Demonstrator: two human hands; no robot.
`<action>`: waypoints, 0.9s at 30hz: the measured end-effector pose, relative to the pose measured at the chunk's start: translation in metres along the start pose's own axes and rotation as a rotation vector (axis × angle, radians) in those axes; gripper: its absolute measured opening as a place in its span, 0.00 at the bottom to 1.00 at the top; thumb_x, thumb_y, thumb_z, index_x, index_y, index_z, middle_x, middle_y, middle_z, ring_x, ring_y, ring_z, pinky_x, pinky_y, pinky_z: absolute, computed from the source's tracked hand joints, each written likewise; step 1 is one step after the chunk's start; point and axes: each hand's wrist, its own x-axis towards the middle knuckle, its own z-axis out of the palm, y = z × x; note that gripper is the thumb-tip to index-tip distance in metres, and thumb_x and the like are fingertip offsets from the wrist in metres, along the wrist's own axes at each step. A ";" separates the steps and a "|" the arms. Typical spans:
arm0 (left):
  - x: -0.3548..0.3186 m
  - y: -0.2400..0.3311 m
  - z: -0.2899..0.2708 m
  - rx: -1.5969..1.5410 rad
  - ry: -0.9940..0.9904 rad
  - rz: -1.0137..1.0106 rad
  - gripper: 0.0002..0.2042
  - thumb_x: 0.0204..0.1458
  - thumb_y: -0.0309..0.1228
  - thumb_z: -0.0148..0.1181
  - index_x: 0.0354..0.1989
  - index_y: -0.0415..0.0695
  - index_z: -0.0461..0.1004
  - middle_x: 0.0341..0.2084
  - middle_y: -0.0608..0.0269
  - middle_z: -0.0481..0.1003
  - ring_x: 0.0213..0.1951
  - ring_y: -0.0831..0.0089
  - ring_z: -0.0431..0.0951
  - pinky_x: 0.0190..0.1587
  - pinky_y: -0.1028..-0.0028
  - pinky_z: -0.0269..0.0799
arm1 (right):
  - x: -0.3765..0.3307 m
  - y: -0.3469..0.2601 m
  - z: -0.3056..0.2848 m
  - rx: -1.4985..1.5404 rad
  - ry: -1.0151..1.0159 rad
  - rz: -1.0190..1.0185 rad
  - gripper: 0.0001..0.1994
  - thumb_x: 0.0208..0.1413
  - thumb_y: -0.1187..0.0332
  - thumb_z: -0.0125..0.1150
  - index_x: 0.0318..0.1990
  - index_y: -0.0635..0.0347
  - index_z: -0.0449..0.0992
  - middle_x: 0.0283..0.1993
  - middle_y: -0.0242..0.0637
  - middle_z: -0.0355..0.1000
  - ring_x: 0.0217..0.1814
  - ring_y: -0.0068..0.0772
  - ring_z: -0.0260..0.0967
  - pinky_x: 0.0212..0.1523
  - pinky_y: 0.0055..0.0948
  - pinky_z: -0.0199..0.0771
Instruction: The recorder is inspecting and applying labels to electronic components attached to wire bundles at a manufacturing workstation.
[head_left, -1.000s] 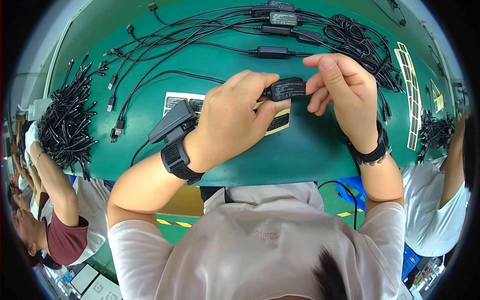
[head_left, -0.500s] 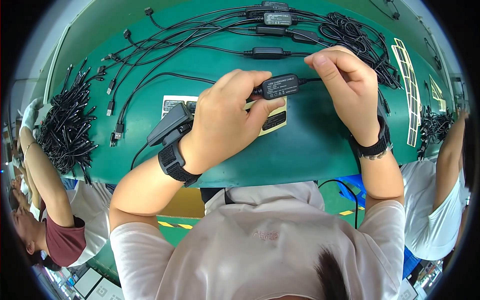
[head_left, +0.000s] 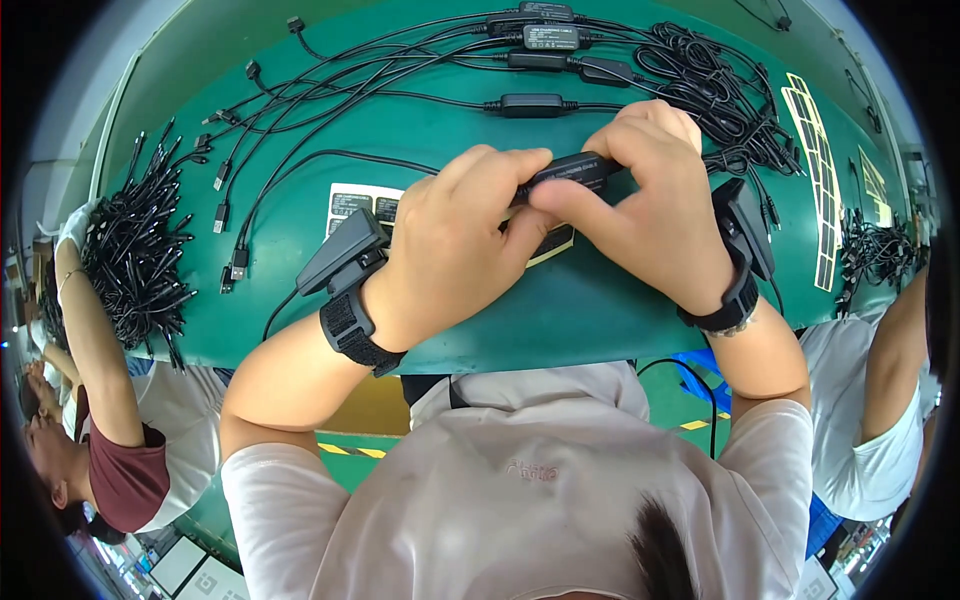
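Green matting covers the surface (head_left: 480,320) in front of you, with other people's arms working at both ends. Largest on it is the spread of black cables (head_left: 400,90) fanning across the far side, each with an oblong inline box; a heap of loose black leads (head_left: 140,250) lies at the left end, and strips of labels (head_left: 815,170) sit toward the right. Nearer you lies a sheet of dark stickers (head_left: 360,205), partly under your wrist.

Your left hand (head_left: 450,250) and right hand (head_left: 650,210) meet above the middle of the surface, fingers of both closed on one black inline box (head_left: 570,168), which is lifted clear of the matting. You seem to be pressing something onto the box or smoothing it; whether a sticker is under your thumbs I cannot tell. Steady, even thumb pressure along its face looks the need now.
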 end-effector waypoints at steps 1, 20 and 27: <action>0.000 0.001 0.000 0.013 0.014 0.016 0.15 0.39 0.29 0.69 0.36 0.40 0.74 0.23 0.58 0.72 0.22 0.64 0.74 0.22 0.72 0.71 | 0.000 0.001 0.001 0.026 -0.016 0.028 0.19 0.40 0.51 0.70 0.22 0.60 0.76 0.21 0.34 0.68 0.31 0.35 0.65 0.41 0.35 0.56; 0.019 -0.011 -0.022 -0.112 0.083 -0.246 0.16 0.39 0.27 0.70 0.38 0.37 0.75 0.27 0.59 0.76 0.28 0.70 0.75 0.29 0.74 0.71 | 0.017 0.066 -0.061 0.195 -0.385 0.216 0.09 0.53 0.68 0.60 0.32 0.67 0.74 0.27 0.37 0.72 0.28 0.29 0.67 0.30 0.25 0.67; 0.021 -0.012 -0.024 -0.069 0.102 -0.178 0.16 0.40 0.28 0.70 0.38 0.38 0.76 0.24 0.59 0.74 0.27 0.69 0.74 0.28 0.72 0.69 | 0.016 0.060 -0.060 0.185 -0.382 0.267 0.09 0.54 0.68 0.60 0.31 0.66 0.73 0.25 0.32 0.70 0.27 0.21 0.63 0.29 0.21 0.64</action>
